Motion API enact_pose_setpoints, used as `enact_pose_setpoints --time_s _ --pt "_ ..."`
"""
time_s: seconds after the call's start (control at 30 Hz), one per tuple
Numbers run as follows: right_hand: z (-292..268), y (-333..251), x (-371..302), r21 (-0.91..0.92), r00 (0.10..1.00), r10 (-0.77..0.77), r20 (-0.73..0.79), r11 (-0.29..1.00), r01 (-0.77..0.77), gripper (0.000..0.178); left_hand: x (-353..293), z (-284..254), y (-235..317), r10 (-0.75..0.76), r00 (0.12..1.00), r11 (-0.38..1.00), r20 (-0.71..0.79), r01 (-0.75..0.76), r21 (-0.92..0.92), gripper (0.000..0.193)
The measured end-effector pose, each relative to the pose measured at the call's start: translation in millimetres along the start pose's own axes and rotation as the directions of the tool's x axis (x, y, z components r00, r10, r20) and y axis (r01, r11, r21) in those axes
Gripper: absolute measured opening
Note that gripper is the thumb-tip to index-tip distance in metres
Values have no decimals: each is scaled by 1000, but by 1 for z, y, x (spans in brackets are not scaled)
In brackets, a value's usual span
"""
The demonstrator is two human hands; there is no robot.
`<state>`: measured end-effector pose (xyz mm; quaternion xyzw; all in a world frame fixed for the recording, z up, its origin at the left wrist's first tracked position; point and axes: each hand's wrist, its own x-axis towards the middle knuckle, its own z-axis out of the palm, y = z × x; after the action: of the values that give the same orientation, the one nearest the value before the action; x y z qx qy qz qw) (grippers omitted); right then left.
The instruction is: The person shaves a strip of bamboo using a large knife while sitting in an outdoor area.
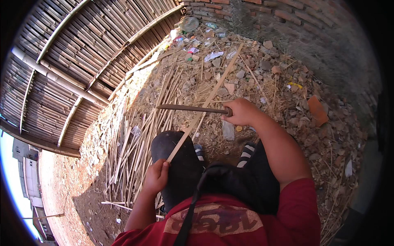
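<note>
My left hand (156, 177) is closed around the lower end of a long, flat, pale bamboo strip (217, 88). The strip slants up and away to the right, past my knee, toward the rubble. In my right hand (242, 112) is the handle of a long knife (188, 108), its narrow brown blade pointing left. The blade crosses over the strip about midway along. Whether it touches the strip I cannot tell. Most of the handle is hidden by my fingers.
Many loose bamboo strips (137, 151) lie in a pile to the left. A bamboo-slat panel (98, 45) rises at the upper left, and a brick wall (287, 16) stands at the far right. Rubble and litter cover the ground, including an orange tile piece (317, 110).
</note>
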<state>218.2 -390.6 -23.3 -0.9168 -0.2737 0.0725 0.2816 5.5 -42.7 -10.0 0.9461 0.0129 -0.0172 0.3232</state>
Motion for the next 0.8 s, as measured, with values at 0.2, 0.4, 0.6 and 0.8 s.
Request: enact_pose_setpoints --time_s 0.2,0.4,0.6,0.8 --pt "14 -28 -5 -216 960 -277 29 936 277 32 -1 3 -2 52 998 998 -31 -50 48 26" --pt "-10 6 -5 64 999 24 -34 998 -22 33 -1 -1 -2 15 1000 1000 -8 -15 -5 25" --pt "-3 -4 -9 -25 991 -23 -135 999 20 29 -1 5 -6 73 996 997 -56 -73 3 25" --pt "5 -26 -1 -107 989 -104 101 988 115 25 -6 2 -7 116 992 992 -50 -113 50 22"
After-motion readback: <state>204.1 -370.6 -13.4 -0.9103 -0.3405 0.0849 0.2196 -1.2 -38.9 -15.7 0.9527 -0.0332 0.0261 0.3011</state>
